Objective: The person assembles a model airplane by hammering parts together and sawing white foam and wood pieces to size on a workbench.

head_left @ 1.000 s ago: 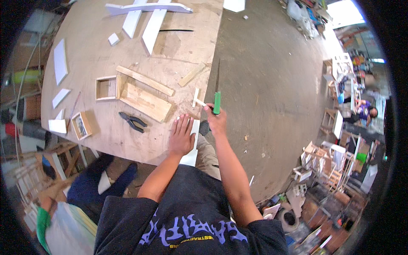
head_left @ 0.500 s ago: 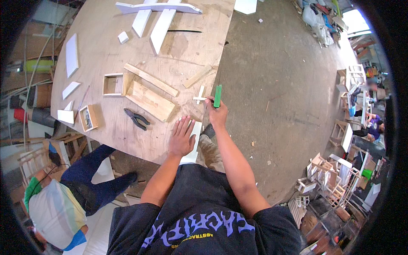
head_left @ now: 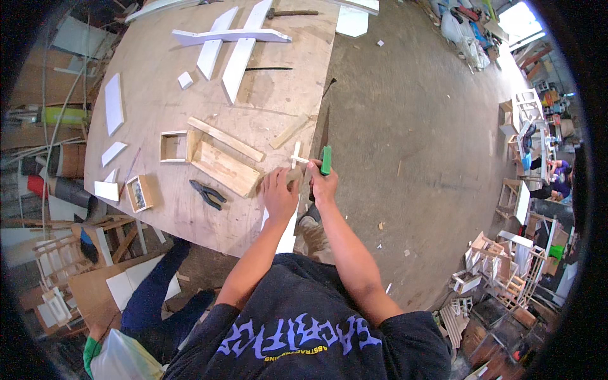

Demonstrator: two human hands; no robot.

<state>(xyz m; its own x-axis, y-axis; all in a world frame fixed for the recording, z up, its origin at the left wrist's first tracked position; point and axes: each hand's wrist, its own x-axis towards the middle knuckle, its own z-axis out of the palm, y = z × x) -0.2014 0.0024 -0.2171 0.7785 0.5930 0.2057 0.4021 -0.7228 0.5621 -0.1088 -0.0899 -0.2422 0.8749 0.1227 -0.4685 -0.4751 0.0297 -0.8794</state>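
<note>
My right hand [head_left: 322, 185] is closed round a tool with a green handle [head_left: 326, 160]; the rest of the tool is hard to make out. Its fingertips are at one end of a small pale wooden cross [head_left: 296, 155] near the table's right edge. Beside the cross, my left hand [head_left: 280, 193] has its fingers bent and its thumb drawn in, with a small tan piece [head_left: 294, 173] at the fingertips. A long white board [head_left: 288, 235] lies under my left wrist at the table's edge.
On the plywood table [head_left: 247, 126] are an open wooden box frame [head_left: 228, 166], black pliers [head_left: 208, 194], a small box of metal bits [head_left: 139, 194], crossed white boards [head_left: 237, 63] and a hammer [head_left: 292, 12]. Another person [head_left: 149, 316] is at lower left; wooden furniture [head_left: 503, 263] stands right.
My left hand has lifted from lying flat on the white board and moved up to the cross, its fingers now bent. The right hand stays by the cross. The view has shifted.
</note>
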